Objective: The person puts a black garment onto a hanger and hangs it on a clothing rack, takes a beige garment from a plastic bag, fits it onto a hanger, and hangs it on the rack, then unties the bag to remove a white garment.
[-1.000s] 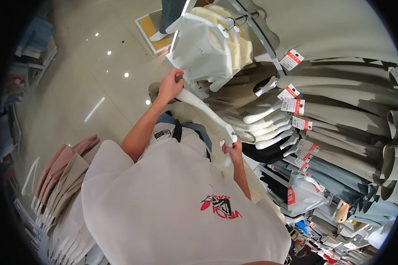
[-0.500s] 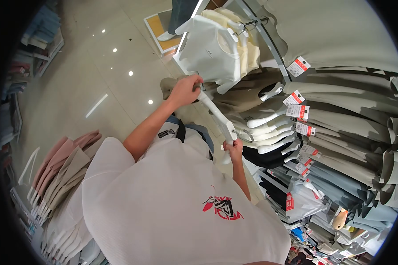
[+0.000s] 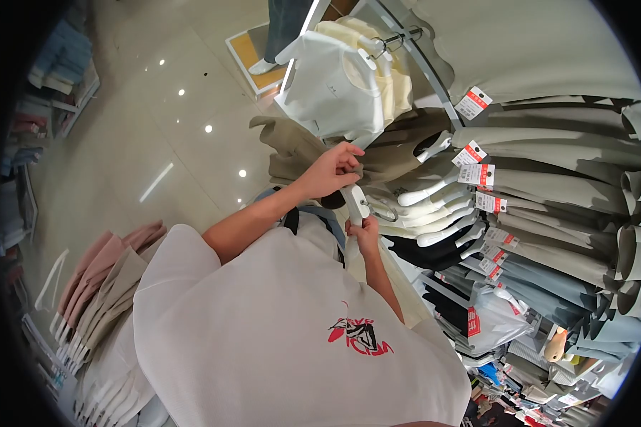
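Floor (image 3: 132, 135): glossy, pale beige-grey, with thin tile seams. You see round spots of light and one straight bright streak reflected in it. Top of your view: low platform (image 3: 242, 60), white edge, yellow-and-grey top, beside a slanting metal rack frame (image 3: 429, 71). Upper left: pale shelf unit (image 3: 78, 107) with stacked folded blue cloth (image 3: 60, 60). Right: dense row of grey-green garments (image 3: 563, 160) with red-and-white tags. Lower left: pink and beige garments (image 3: 107, 267), hung closely.
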Demonstrator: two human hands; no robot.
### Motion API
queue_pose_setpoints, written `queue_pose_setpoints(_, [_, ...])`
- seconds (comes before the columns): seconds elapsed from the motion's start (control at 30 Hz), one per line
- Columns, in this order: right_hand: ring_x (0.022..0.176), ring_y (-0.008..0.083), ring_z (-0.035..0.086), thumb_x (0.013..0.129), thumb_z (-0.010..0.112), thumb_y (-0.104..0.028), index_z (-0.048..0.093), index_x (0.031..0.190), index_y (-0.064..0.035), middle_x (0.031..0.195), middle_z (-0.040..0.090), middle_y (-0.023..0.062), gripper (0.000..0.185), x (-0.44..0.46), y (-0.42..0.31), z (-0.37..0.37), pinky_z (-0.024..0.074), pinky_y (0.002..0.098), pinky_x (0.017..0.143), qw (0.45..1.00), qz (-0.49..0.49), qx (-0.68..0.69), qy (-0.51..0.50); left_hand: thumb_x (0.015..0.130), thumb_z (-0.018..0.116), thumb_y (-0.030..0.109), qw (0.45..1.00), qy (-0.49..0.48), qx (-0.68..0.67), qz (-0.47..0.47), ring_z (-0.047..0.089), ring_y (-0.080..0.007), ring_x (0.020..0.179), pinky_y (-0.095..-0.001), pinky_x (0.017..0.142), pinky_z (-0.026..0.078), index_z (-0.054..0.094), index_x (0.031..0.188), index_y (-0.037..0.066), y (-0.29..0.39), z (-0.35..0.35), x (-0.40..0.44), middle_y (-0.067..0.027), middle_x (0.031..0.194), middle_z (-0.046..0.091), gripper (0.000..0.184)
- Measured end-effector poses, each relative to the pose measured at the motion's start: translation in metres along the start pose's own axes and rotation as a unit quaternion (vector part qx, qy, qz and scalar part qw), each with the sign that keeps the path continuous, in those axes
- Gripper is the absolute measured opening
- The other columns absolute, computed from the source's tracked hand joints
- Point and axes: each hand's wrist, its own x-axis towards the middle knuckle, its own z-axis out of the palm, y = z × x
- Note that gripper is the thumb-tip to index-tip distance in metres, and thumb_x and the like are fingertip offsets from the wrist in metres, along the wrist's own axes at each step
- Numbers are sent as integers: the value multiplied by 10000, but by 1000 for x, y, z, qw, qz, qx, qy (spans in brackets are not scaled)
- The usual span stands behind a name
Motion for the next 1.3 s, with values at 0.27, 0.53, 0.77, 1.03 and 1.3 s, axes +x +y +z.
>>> queue_pose_setpoints(0.27, [550,140,537,579,547,3,585,758,-8,654,590,62,183,8,-15,14,429,267,525,999,-22,37,-5,845,594,-77,990,-70,-123,-6,553,-68,879,-222,788,456,442,1295,59,16,25,-1,-9,989,570,494])
queue_pose_setpoints(0.53, [592,150,564,586,552,13,568,760,-11,660,587,59,176,9,-35,31,434,266,539,998,-34,52,-10,837,589,-71,974,-96,-193,-65,546,-65,863,-210,771,457,426,1292,44,42,44,-11,-11,981,556,497])
queue_pose_setpoints(0.77, [719,157,596,668,561,30,538,1011,-31,897,605,76,350,7,-56,36,478,267,622,995,-90,41,-11,842,573,-69,989,-118,-68,-59,547,-75,900,-219,802,456,400,1311,38,35,44,-20,-20,995,547,511])
queue_pose_setpoints(1.03, [944,164,570,823,605,-148,474,1198,-58,1124,548,69,408,17,-61,45,474,294,802,980,-127,132,78,807,606,-43,934,-207,-267,-114,484,-123,1106,-274,931,415,373,1371,68,23,66,-33,-41,1179,488,620])
queue_pose_setpoints(1.3, [1073,193,534,888,568,-234,415,1301,-57,1246,501,86,475,15,-57,27,460,336,895,969,-119,211,-48,823,621,15,925,-279,-212,-145,437,-188,1246,-324,1041,359,364,1394,99,32,68,-35,-71,1347,426,632])
